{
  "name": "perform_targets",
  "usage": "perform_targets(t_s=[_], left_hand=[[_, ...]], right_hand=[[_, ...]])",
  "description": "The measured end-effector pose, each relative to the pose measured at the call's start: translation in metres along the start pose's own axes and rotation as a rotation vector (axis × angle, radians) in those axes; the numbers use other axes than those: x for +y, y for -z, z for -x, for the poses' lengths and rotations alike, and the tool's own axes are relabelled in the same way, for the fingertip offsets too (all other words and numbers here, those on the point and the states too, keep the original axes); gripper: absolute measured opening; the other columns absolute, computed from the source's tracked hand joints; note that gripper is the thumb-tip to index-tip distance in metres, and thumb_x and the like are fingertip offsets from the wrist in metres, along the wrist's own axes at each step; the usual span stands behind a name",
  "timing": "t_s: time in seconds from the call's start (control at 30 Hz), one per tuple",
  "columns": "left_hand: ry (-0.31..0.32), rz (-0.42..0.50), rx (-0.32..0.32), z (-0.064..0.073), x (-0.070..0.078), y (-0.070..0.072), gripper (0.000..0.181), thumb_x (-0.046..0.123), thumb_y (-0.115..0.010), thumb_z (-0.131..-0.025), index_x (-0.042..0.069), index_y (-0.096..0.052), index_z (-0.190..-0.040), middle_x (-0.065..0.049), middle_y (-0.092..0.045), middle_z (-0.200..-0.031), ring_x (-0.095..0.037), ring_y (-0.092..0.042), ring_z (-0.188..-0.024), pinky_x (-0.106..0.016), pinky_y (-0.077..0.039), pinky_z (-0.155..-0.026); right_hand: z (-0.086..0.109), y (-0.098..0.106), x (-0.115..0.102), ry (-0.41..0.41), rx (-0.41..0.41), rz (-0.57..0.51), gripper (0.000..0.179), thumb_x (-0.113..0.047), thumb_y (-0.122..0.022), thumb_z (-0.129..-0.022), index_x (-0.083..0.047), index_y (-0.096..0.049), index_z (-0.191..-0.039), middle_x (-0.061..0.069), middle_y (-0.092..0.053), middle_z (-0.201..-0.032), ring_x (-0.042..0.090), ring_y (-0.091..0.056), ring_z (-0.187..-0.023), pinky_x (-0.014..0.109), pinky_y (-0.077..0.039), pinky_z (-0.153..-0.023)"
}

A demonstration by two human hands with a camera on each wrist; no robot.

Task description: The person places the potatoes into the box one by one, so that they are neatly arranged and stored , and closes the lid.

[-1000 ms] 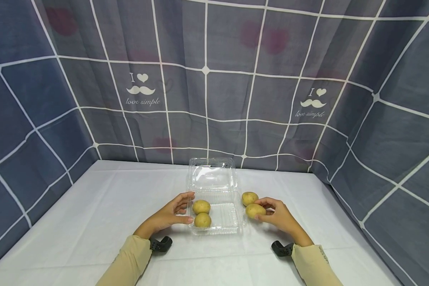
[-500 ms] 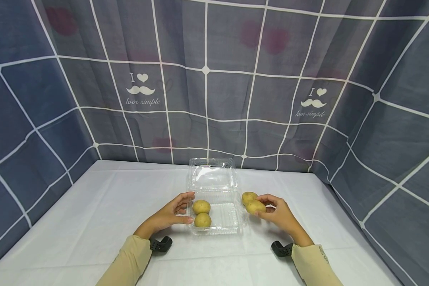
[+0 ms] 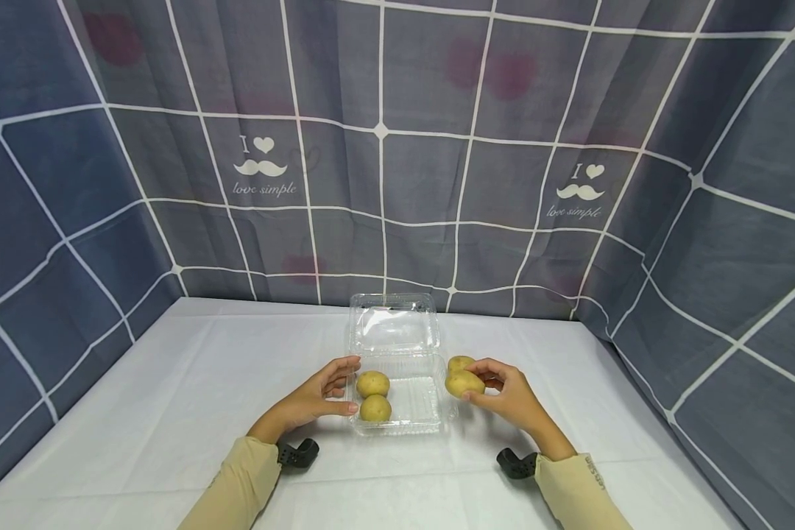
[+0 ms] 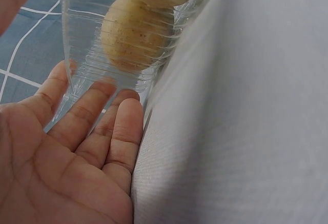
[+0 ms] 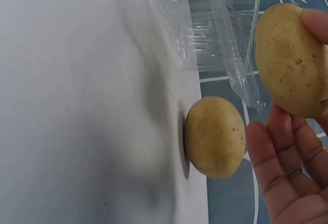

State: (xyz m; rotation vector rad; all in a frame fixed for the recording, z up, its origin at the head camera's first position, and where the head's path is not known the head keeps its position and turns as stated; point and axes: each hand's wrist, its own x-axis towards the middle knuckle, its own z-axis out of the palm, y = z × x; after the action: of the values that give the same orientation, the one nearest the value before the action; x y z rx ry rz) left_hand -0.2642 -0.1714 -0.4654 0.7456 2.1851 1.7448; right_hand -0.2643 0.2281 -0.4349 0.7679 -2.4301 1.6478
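Observation:
A clear plastic clamshell box (image 3: pixel 414 397) stands on the table with its lid (image 3: pixel 394 324) tipped back. Two potatoes (image 3: pixel 373 383) sit in its left side, one behind the other. My left hand (image 3: pixel 318 394) rests at the box's left wall, fingers nearly straight along the ribbed plastic, as the left wrist view shows. Beyond the box's right rim, my right hand (image 3: pixel 510 394) pinches a potato (image 5: pixel 289 60) between thumb and fingers, lifted off the table. Another potato (image 5: pixel 215 137) lies on the cloth behind it, partly covered by the held one in the head view.
A white cloth (image 3: pixel 238 368) covers the table. Dark checked curtains (image 3: pixel 344 184) hang behind and at both sides. Each wrist carries a black camera mount (image 3: pixel 298 453).
My right hand has raised its potato from the table and carried it left toward the box's right rim. My left hand and the box have stayed in place.

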Motion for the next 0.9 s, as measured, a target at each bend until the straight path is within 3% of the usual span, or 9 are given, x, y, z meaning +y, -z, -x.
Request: perform_targets(t_s=[0.53, 0.73, 0.9], left_hand=[[0.002, -0.002, 0.001, 0.001, -0.001, 0.0, 0.094, 0.016, -0.086, -0.094, -0.007, -0.028, -0.164, -0.033, -0.033, -0.168, -0.053, -0.034, -0.152, -0.058, -0.037, -0.121], [-0.004, -0.002, 0.001, 0.0, -0.002, 0.001, 0.094, 0.015, -0.086, -0.094, -0.007, -0.028, -0.164, -0.033, -0.033, -0.167, -0.053, -0.034, -0.152, -0.053, -0.039, -0.12], [-0.003, 0.0, -0.001, 0.0, -0.002, 0.0, 0.094, 0.016, -0.086, -0.094, -0.007, -0.028, -0.164, -0.033, -0.033, -0.168, -0.053, -0.034, -0.152, -0.057, -0.038, -0.12]], right_hand=[[-0.002, -0.012, -0.005, 0.063, -0.016, 0.044, 0.035, 0.003, -0.086, -0.086, 0.01, -0.072, -0.117, 0.02, -0.074, -0.114, 0.007, -0.068, -0.096, 0.019, -0.058, -0.09], [-0.006, -0.017, -0.005, 0.078, -0.021, 0.03, 0.036, 0.003, -0.087, -0.085, 0.008, -0.073, -0.118, 0.026, -0.073, -0.122, 0.005, -0.068, -0.101, 0.019, -0.057, -0.091], [-0.009, -0.022, -0.008, 0.101, -0.042, 0.017, 0.035, 0.003, -0.087, -0.086, 0.007, -0.073, -0.119, 0.025, -0.073, -0.123, 0.007, -0.067, -0.098, 0.021, -0.058, -0.089]])
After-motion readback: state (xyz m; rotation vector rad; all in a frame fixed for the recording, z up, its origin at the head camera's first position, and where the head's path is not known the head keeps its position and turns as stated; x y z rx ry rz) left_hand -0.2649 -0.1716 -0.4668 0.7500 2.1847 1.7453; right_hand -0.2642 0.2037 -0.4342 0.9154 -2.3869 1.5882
